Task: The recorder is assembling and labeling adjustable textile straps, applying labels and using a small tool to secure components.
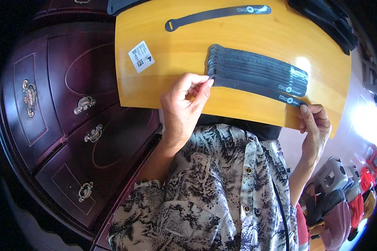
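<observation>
A black hook-and-loop cable strap [251, 88] with white print is stretched between my hands. My left hand [183, 103] pinches its slotted left end between thumb and fingertips. Its plain right end is gripped by thumb and fingers of my right hand [315, 131]. Just beyond it lies a row of several similar straps [255, 62], overlapping like a fan with their rounded heads lined up at the left. The held strap runs along the near edge of this row. One more strap [215, 17] lies apart at the far side of the table, slotted head to the left.
The yellow wooden table [163, 83] carries a white printed label [141, 57] at its left. Black items [329, 25] sit at the far right corner. A dark red-brown cabinet [75, 125] with ornate handles stands at the left. Grey plastic stools [333, 175] and clothes are at the lower right.
</observation>
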Demonstrator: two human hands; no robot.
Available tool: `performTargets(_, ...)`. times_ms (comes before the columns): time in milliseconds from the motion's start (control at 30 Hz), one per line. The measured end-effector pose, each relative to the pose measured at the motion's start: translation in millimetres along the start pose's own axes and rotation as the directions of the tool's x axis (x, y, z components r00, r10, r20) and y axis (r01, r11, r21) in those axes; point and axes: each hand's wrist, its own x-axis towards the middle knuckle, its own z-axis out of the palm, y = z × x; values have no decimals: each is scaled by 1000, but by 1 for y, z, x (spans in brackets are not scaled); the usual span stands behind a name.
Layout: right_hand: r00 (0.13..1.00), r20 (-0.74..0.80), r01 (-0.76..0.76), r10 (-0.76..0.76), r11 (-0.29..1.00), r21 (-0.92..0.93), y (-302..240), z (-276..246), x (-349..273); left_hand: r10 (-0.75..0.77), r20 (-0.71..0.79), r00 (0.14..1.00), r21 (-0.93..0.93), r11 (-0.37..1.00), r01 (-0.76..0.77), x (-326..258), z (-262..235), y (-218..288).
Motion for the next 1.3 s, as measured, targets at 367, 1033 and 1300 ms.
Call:
performTargets(367,1000,-19,-4,4,1000,1,1,1,2,-17,-1,1000,-4,1000,17,5,2,4)
performTargets(1033,999,-46,24,-25,1000,-15,2,3,4,-45,0,999,13,999,45,10,5,12)
performTargets(1300,999,-50,20,-22,999,-26,2,5,2,-70,8,997,9,997,70,11,6,8)
